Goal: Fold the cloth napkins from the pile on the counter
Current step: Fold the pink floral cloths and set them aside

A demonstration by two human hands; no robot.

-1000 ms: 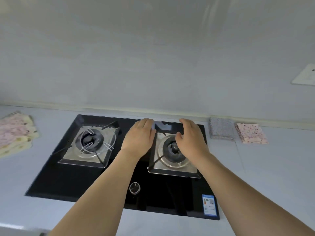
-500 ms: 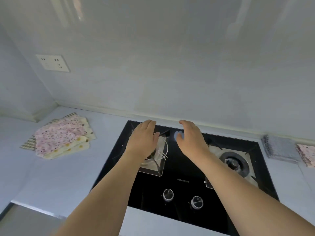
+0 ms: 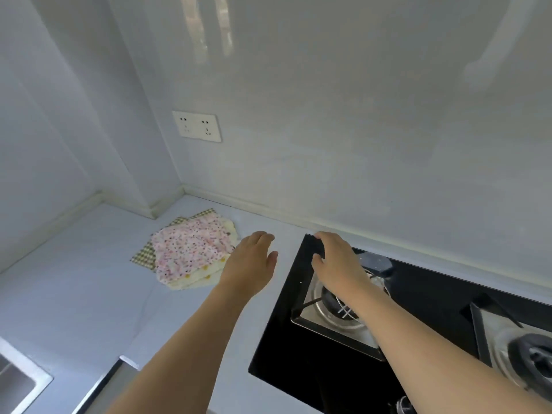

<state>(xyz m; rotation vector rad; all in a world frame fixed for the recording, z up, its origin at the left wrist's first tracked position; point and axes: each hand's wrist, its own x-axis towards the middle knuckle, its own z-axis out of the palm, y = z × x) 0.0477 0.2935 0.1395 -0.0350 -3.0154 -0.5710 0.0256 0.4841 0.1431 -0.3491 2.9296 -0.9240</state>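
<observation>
A pile of cloth napkins (image 3: 191,251) lies flat on the pale counter (image 3: 74,294) near the back corner. A pink floral one is on top, with cream and checked ones under it. My left hand (image 3: 252,265) hovers just right of the pile, fingers relaxed, holding nothing. My right hand (image 3: 337,262) is stretched over the left edge of the black hob, fingers loosely spread, also holding nothing.
A black glass hob (image 3: 298,339) with two steel burners fills the right side. A steel sink corner (image 3: 18,380) shows at the bottom left. A white double socket (image 3: 197,126) sits on the wall above the pile.
The view and both hands have swung left, from over the hob's burners towards the napkin pile. The folded napkins at the right have gone out of view.
</observation>
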